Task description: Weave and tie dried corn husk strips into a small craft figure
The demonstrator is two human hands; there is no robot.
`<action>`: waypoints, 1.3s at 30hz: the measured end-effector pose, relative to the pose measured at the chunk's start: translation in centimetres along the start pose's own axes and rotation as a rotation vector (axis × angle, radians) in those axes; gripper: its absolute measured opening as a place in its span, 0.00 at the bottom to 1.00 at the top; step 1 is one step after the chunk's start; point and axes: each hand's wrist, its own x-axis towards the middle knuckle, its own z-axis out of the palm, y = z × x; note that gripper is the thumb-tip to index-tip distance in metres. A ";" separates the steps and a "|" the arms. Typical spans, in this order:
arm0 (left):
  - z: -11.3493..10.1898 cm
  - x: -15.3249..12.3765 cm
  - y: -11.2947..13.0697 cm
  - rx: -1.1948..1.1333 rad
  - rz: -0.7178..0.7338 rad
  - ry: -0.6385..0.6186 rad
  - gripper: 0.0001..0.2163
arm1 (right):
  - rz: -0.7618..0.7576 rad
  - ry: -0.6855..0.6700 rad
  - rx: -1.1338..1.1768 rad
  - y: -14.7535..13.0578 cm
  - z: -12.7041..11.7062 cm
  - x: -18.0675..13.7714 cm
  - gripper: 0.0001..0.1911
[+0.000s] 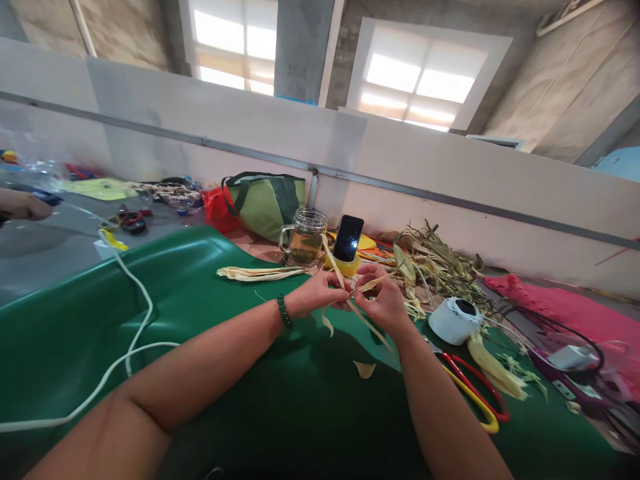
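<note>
The left hand (327, 292) and right hand (384, 301) are close together, fingertips pinched on pale husk strips (334, 259) between them (one end dangles below). Scissors (473, 388) lie right of the right hand; a husk bundle (263, 273) lies left of the left.

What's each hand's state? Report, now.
Left hand: closed, pinching a pale strip.
Right hand: closed, also pinching pale strip; same piece or another, unclear.

Pale strip (335, 264) partly hidden by left hand (320, 293), scissors (470, 393) by right forearm (435, 393), another person's arm (20, 203) cut by left edge
</note>
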 end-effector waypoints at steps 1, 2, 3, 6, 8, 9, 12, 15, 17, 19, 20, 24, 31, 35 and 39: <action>0.1 0.0 0.1 0.006 -0.004 0.009 0.04 | 0.013 0.003 0.004 0.0 0.1 0.0 0.16; 0.2 -0.1 0.1 0.015 -0.008 0.019 0.04 | 0.027 0.005 0.006 -0.1 0.1 0.0 0.16; 0.2 -0.1 0.2 0.025 -0.014 0.031 0.04 | 0.039 0.004 0.006 -0.1 0.1 0.0 0.16; 0.3 -0.1 0.2 0.043 -0.022 0.071 0.04 | 0.049 -0.024 0.045 -0.2 -0.3 -0.1 0.16; 0.3 0.0 0.1 0.027 -0.017 0.087 0.04 | 0.049 -0.074 0.124 -0.2 -0.7 -0.1 0.15; 0.2 0.0 0.0 0.012 -0.016 0.086 0.05 | 0.054 -0.097 0.160 -0.2 -1.0 -0.1 0.14; 0.0 0.2 -0.2 -0.033 -0.022 0.069 0.06 | 0.084 -0.121 0.192 -0.3 -1.3 0.0 0.14; -0.1 0.1 -0.2 -0.030 -0.010 0.052 0.05 | 0.117 -0.107 0.168 -0.4 -0.9 0.1 0.16; -0.1 0.1 -0.1 -0.010 -0.002 0.044 0.04 | 0.128 -0.083 0.142 -0.5 -0.4 0.1 0.16; 0.0 0.0 0.0 0.015 0.005 0.041 0.03 | 0.128 -0.058 0.113 -0.5 -0.1 0.1 0.17; 0.0 0.0 0.0 0.027 0.008 0.044 0.03 | 0.124 -0.047 0.099 -0.4 0.0 0.1 0.16; 0.2 -0.3 0.4 0.061 -0.010 0.063 0.04 | 0.115 -0.027 0.070 0.0 0.3 0.1 0.14; 0.4 -0.5 0.9 0.060 -0.040 0.067 0.08 | 0.139 -0.061 0.104 0.5 0.1 0.3 0.17; 0.2 -0.1 0.3 0.084 0.010 0.092 0.08 | 0.116 -0.061 0.101 0.6 0.2 0.3 0.15; 0.0 -0.1 0.2 0.077 0.029 0.070 0.07 | 0.089 -0.126 0.143 0.4 -0.3 0.2 0.12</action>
